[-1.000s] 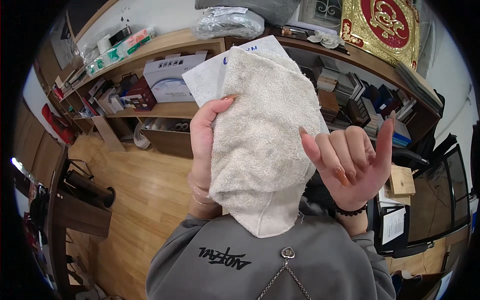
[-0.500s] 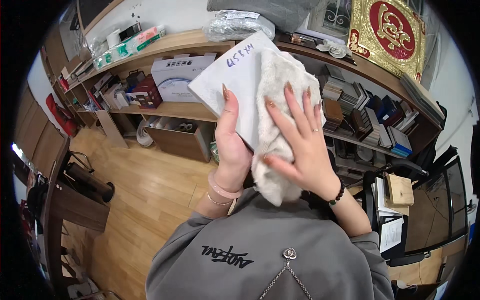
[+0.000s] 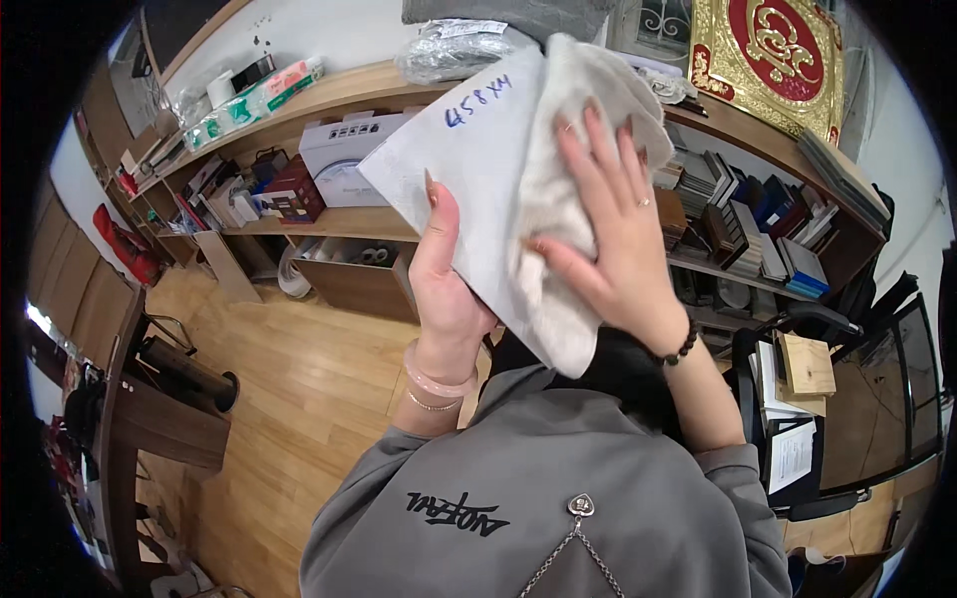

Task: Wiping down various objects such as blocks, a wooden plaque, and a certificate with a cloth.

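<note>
A pale grey, flat square panel (image 3: 454,149) with blue handwriting is held up in front of me, tilted. My left hand (image 3: 444,264) grips its lower left edge, the thumb lying over the face and the fingers hidden behind. Across the panel's right part lies a cream, fluffy cloth (image 3: 553,209), its lower end hanging past the bottom corner. Flat on the cloth rests my right hand (image 3: 618,229), fingers stretched and slightly spread, pressing it against the panel. Whatever the cloth covers of the panel is hidden.
Behind the panel runs a long wooden shelf (image 3: 369,82) with a white box (image 3: 349,159), tissue packs (image 3: 249,105) and a plastic-wrapped bundle (image 3: 454,50). Sample boards and books (image 3: 743,239) fill the right shelves. A gold-and-red framed plaque (image 3: 768,65) leans above; a chair (image 3: 797,329) stands at right.
My right hand and the cloth have slid up and to the right over the panel. My left hand keeps its grip, with the panel shifted slightly left.
</note>
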### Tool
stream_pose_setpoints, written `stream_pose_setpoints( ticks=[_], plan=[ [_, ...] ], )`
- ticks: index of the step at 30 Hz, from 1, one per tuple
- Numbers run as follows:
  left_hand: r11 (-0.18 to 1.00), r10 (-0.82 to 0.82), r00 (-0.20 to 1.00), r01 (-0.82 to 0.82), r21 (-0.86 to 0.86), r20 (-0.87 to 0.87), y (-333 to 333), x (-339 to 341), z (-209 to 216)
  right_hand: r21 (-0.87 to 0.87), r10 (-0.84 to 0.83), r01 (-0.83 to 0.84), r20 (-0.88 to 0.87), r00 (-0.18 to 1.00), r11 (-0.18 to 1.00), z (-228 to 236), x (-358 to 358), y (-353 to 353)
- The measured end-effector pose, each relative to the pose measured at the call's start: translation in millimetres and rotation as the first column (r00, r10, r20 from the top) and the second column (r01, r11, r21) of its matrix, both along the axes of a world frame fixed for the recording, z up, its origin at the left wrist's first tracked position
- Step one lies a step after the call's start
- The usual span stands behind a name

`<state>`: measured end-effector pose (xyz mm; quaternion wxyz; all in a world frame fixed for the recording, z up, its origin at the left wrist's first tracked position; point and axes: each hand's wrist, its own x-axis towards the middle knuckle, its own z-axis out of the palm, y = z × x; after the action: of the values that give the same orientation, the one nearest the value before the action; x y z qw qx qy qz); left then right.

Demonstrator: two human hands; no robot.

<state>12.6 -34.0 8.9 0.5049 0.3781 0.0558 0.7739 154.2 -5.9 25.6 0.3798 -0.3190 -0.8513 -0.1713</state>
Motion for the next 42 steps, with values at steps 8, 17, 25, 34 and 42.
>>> stream_pose_setpoints(
  ticks=[8, 17, 25, 34, 42],
  plan=[
    [0.983, -0.160, 0.969, 0.174, 0.062, -0.190, -4.6, -13.9, -0.8, -0.394, 0.197, -0.474, -0.567, 0.800, 0.787, 47.7, 12.8, 29.7],
    [0.996, -0.090, 0.996, 0.090, 0.005, 0.014, -5.9, -15.9, 3.0, -0.397, 0.260, -0.690, -0.721, 0.643, 0.605, 4.2, 24.5, 0.2],
    [0.998, 0.054, 0.997, -0.056, -0.031, -0.057, -7.1, -5.1, 1.8, -0.529, -0.044, -0.643, -0.790, 0.612, 0.553, -21.2, 47.6, 26.7],
    [0.976, 0.202, 0.972, -0.210, 0.052, 0.117, 6.9, 9.0, -6.1, -0.111, -0.120, -0.768, -0.992, 0.045, 0.630, -30.8, 14.0, 19.3],
    [0.940, 0.258, 0.925, -0.307, 0.148, 0.280, 7.6, 6.7, -12.2, 0.140, -0.070, -0.961, -0.984, -0.161, 0.237, -24.3, 36.6, 3.8]
  ],
)
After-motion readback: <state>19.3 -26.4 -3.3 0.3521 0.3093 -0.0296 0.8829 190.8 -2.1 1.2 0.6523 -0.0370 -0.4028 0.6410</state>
